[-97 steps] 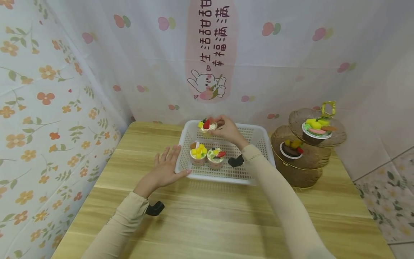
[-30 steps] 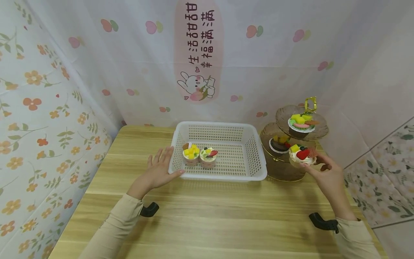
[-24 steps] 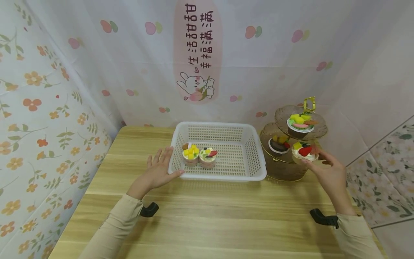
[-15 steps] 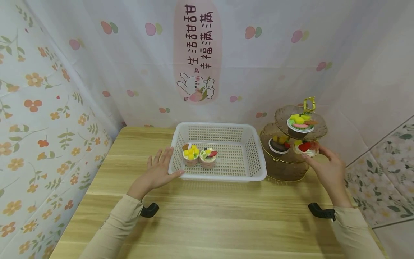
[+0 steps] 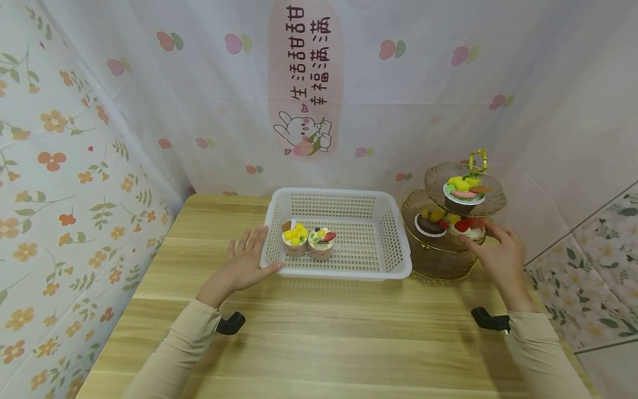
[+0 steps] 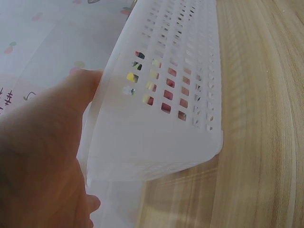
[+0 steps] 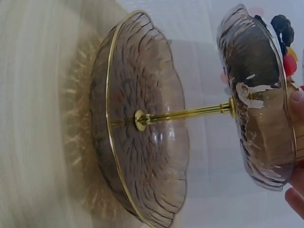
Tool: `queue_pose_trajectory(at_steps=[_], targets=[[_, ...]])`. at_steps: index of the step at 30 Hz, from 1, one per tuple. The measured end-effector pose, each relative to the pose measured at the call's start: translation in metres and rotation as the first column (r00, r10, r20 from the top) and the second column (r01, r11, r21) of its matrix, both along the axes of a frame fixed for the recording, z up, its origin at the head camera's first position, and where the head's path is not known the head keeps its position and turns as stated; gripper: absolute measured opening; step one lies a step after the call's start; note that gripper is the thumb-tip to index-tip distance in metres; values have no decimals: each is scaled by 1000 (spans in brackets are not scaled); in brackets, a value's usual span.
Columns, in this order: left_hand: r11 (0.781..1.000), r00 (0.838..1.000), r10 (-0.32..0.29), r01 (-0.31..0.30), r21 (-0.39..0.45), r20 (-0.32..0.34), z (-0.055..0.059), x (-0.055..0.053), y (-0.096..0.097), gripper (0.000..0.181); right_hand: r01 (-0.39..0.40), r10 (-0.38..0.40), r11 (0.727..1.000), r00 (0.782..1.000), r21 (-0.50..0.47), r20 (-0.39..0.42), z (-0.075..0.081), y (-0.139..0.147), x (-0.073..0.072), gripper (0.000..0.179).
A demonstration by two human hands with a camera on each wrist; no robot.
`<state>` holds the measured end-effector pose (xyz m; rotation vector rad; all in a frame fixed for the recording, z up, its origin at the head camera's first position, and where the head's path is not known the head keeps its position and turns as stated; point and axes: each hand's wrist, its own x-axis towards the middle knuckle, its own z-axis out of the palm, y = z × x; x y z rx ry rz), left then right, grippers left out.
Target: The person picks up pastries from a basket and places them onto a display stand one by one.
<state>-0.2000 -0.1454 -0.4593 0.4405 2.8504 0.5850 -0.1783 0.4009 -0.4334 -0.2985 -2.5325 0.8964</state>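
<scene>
At the right of the head view, my right hand pinches a cream cupcake topped with strawberry. The cupcake is at the middle tier of a brown, gold-rimmed three-tier dessert stand, partly under the top tier. In the right wrist view, only fingertips show beside that tier's edge. My left hand rests spread on the left rim of a white plastic basket, thumb at the front corner. Inside the basket, a mango-topped cupcake stands beside a strawberry-topped cupcake.
A fruit-topped cupcake sits on the stand's top tier, near the gold handle. A chocolate cupcake is on the middle tier, left of my right hand. The wooden table ends at a printed curtain behind the basket.
My right hand lifted the cream cupcake out of the basket, carried it right to the stand, then moved it inward over the middle tier. My left hand has stayed on the basket rim.
</scene>
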Motion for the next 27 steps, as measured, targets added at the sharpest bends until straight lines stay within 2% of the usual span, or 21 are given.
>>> queue_pose_trajectory(at_steps=[9,18,27], targets=[[1000,1000,-4,4,5,-4,0,0,0,104,-25,27,999,999,42,-37,-1,0,0,70],[1000,1000,-8,8,20,0,1,1,0,104,-68,94,981,986,183,-136,-10,3,-5,63],[1000,1000,-8,8,23,1,1,1,-1,104,-75,105,979,982,190,-155,-8,1,-4,67]])
